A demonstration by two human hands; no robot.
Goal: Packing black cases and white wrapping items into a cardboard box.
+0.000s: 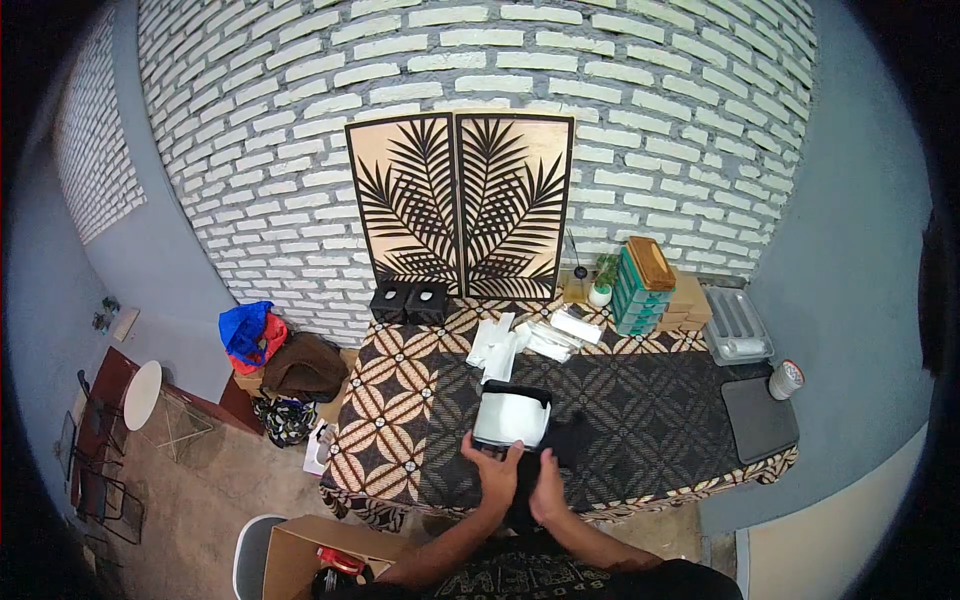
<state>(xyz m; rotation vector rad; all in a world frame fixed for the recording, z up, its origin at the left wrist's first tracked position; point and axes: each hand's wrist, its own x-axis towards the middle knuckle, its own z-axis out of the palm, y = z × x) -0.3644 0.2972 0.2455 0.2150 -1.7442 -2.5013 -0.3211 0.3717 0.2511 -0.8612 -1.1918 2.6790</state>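
My left hand (495, 472) grips the near edge of a black-rimmed container (552, 405) with a white block (513, 418), perhaps stacked tissues, inside it. The container is tilted over the front half of the table. Just to the right of it is my right hand (548, 491), its thumb raised. Something dark lies between my two hands, and whether my right fingers grip it is not clear. Beyond the container, white paper or plastic packets (493, 349) lie loosely on the patterned tablecloth (637, 405).
Two black tissue boxes (409, 302) stand below palm-leaf panels (461, 206). At the back right are a green drawer unit (641, 300), cardboard boxes (686, 300) and a cutlery tray (739, 322). A grey tray (759, 427) holds a round container (786, 379). An open carton (300, 559) sits below left.
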